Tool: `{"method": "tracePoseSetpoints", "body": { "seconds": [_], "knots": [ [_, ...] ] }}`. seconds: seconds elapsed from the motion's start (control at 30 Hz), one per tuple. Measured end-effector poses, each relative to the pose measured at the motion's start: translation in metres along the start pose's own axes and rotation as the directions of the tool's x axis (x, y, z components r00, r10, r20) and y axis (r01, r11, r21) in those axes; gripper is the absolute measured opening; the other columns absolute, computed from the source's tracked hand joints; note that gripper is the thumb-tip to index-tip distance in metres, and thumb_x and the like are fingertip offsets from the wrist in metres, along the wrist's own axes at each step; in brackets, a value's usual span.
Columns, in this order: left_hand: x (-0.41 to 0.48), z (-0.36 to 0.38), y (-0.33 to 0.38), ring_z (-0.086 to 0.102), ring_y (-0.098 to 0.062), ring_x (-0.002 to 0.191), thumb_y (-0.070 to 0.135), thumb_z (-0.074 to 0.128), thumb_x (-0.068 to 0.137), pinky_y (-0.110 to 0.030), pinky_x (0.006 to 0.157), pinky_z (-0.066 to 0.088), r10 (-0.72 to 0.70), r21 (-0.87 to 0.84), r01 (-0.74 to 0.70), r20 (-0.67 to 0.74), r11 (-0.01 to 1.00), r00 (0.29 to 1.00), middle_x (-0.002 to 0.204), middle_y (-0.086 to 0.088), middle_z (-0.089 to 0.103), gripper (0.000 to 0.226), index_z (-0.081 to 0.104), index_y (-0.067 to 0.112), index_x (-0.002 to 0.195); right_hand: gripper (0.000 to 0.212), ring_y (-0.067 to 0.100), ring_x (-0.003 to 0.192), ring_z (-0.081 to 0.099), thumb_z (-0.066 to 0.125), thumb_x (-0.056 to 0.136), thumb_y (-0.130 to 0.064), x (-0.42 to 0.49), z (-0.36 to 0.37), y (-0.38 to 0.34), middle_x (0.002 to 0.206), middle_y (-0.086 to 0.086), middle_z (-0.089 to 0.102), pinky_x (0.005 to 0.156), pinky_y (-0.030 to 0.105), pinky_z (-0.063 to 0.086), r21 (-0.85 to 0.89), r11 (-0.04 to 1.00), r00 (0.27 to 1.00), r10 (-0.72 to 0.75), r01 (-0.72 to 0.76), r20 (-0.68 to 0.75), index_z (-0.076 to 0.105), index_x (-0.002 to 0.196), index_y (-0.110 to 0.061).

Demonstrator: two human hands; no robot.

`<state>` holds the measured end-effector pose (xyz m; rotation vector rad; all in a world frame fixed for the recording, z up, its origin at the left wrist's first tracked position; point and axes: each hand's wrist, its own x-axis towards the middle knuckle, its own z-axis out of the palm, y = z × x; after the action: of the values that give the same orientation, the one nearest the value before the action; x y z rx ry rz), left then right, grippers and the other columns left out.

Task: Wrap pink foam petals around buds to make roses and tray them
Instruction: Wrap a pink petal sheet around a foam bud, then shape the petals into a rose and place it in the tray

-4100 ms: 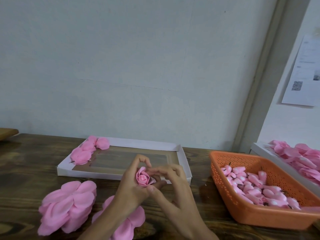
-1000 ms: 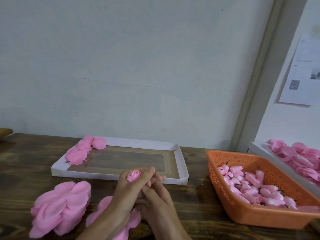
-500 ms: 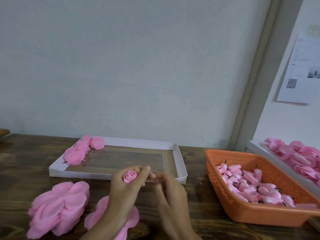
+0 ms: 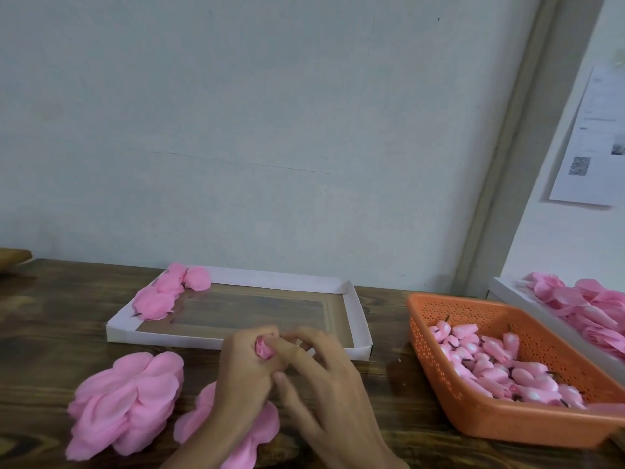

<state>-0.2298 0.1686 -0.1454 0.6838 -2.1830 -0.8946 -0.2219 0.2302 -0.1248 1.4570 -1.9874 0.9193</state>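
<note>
**Rose in hand, not yet trayed**

The left hand (image 4: 243,365) has its grip closed around a pink rose (image 4: 264,348), held over the bench (image 4: 389,404) just in front of the white tray (image 4: 233,341). The right hand (image 4: 326,370) meets the rose with its fingertips. Blur hides whether that grip pinches. Finished roses (image 4: 162,296) lie in the tray's far-left corner. A petal pile (image 4: 125,401) lies to the left. An orange basket (image 4: 507,429) of buds (image 4: 490,362) stands to the right.
</note>
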Motion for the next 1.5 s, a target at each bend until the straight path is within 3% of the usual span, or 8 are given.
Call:
{"method": "tracePoseSetpoints", "body": {
  "seconds": [0.23,0.57,0.7,0.83,1.03,1.17,1.33,1.5],
  "knots": [
    [0.035,-0.090,-0.051,0.059,-0.001,0.049,-0.009,0.074,0.086,-0.014,0.048,0.047,0.078,-0.570,0.006,0.123,0.821,0.989,0.052,0.013,0.063,0.049,0.064,0.030,0.058,0.037,0.009,0.123,0.058,0.062,0.103,-0.036,0.000,0.006,-0.001,0.137,-0.018,0.054,0.096,0.026,0.051,0.220,0.970,0.992,0.119,-0.104,-0.053,0.057,0.138,-0.043],
    [0.019,-0.071,-0.038,0.071,-0.019,0.067,0.037,0.074,0.080,-0.031,0.061,0.051,-0.040,-0.864,0.382,0.392,0.327,0.919,0.084,-0.012,0.074,0.025,0.083,0.016,0.091,0.029,0.012,0.105,0.074,0.073,0.093,-0.027,-0.001,0.027,-0.010,0.111,-0.012,0.077,0.089,0.036,0.061,0.623,0.671,0.897,0.426,-0.402,0.119,0.071,0.120,-0.039],
    [0.017,-0.073,-0.035,0.076,-0.020,0.089,0.067,0.084,0.051,-0.034,0.070,0.057,0.050,-0.869,0.357,0.397,0.343,0.917,0.091,-0.011,0.077,0.062,0.074,0.012,0.078,0.022,0.017,0.102,0.074,0.074,0.093,-0.024,0.001,0.027,-0.008,0.105,-0.003,0.079,0.093,0.046,0.061,0.672,0.576,0.856,0.484,-0.466,0.180,0.076,0.113,-0.034],
    [0.023,-0.076,-0.041,0.075,-0.028,0.081,0.039,0.067,0.088,-0.027,0.048,0.051,0.017,-0.820,0.458,0.493,0.343,0.870,0.111,-0.045,0.061,0.042,0.061,0.000,0.072,0.023,0.016,0.089,0.067,0.062,0.105,-0.013,0.007,0.020,-0.005,0.098,0.003,0.076,0.084,0.033,0.055,0.796,0.305,0.818,0.443,-0.523,0.367,0.080,0.117,-0.023],
    [0.023,-0.075,-0.037,0.073,-0.017,0.071,0.037,0.067,0.095,-0.017,0.043,0.048,0.020,-0.810,0.389,0.441,0.440,0.897,0.095,-0.031,0.072,0.042,0.062,-0.001,0.078,0.024,0.022,0.098,0.072,0.058,0.103,-0.012,0.008,0.028,-0.005,0.112,0.014,0.077,0.080,0.032,0.060,0.865,-0.025,0.777,0.427,-0.501,0.462,0.074,0.121,-0.011],
    [0.026,-0.077,-0.037,0.064,-0.011,0.053,0.047,0.084,0.073,-0.021,0.043,0.050,-0.008,-0.810,0.367,0.409,0.457,0.913,0.071,-0.004,0.072,0.034,0.074,0.015,0.067,0.030,0.021,0.104,0.072,0.059,0.105,-0.008,0.005,0.030,-0.002,0.116,0.011,0.077,0.088,0.033,0.059,0.878,0.157,0.850,0.373,-0.452,0.372,0.067,0.133,-0.014],
    [0.039,-0.082,-0.046,0.076,-0.031,0.082,0.041,0.080,0.088,-0.035,0.062,0.060,-0.003,-0.884,0.249,0.270,0.395,0.963,0.085,-0.035,0.067,0.050,0.061,0.002,0.064,0.026,0.010,0.110,0.065,0.045,0.109,-0.046,-0.006,0.030,0.004,0.115,-0.014,0.069,0.093,0.036,0.053,0.414,0.826,0.924,0.358,-0.382,0.138,0.059,0.130,-0.039],
    [0.055,-0.087,-0.059,0.058,-0.023,0.051,0.031,0.068,0.097,-0.022,0.055,0.051,-0.030,-0.838,0.033,0.020,0.545,0.999,0.050,-0.007,0.051,0.053,0.052,0.020,0.047,0.019,-0.001,0.102,0.053,0.066,0.095,-0.040,-0.009,0.035,0.008,0.109,-0.015,0.065,0.088,0.017,0.044,0.057,0.955,0.926,0.265,-0.290,0.269,0.072,0.110,-0.030]
  ]
}}
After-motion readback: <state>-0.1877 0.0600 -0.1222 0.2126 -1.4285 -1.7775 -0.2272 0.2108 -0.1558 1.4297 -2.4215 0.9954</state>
